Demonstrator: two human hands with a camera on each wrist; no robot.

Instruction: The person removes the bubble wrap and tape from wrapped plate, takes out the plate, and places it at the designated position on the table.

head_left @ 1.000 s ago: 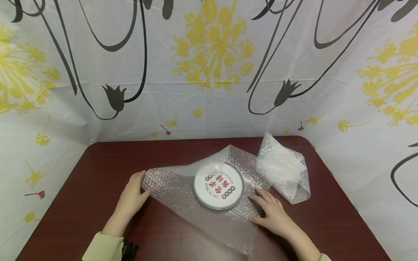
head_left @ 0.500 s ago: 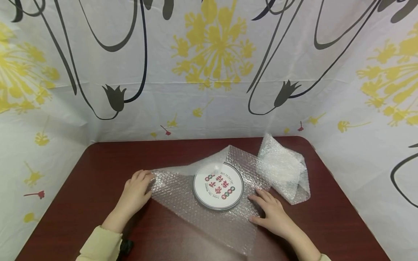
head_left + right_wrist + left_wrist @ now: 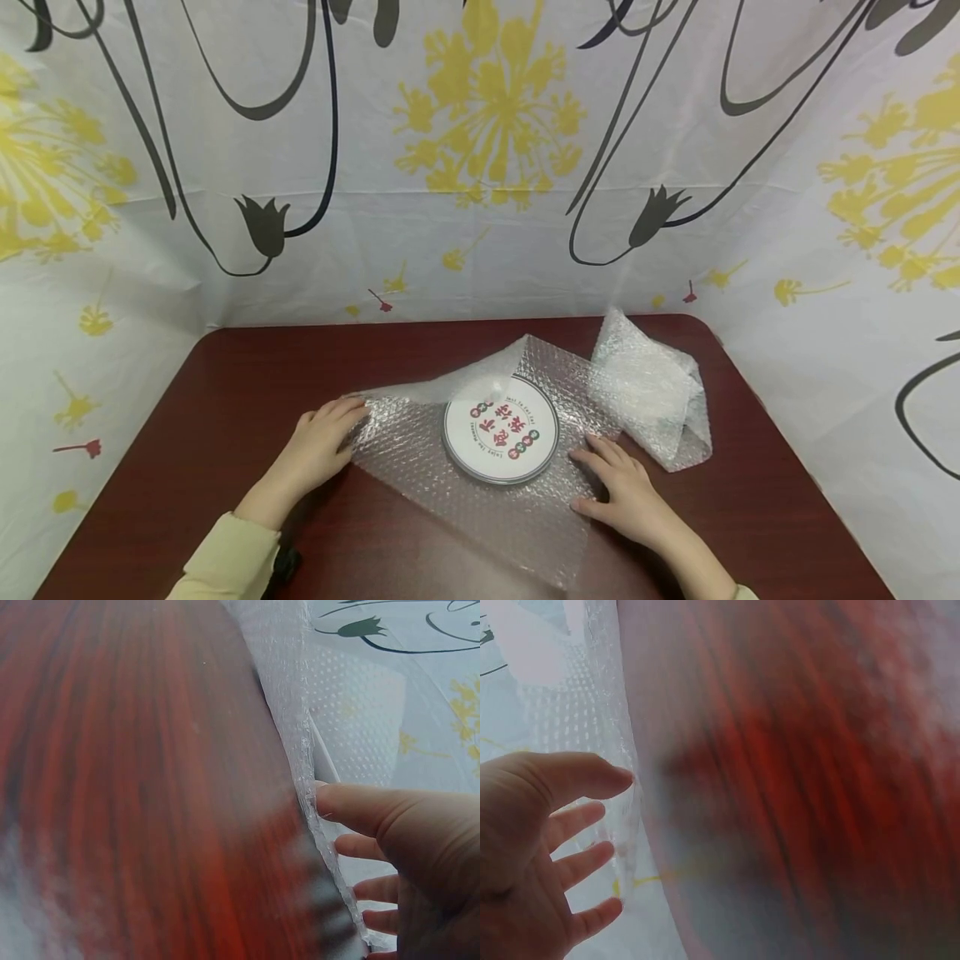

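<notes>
- Lying flat on bubble wrap: white disc, red lettering
- Left hand touches the wrap's edge, fingers loose
- Right hand rests on wrap, fingers spread, gripping nothing

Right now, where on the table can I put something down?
The table is bare behind the left hand to the back edge, between the left sleeve and the bubble wrap, and right of the right hand. Crowded: the middle, with the white round thing, and back right, with the folded bundle.
</notes>
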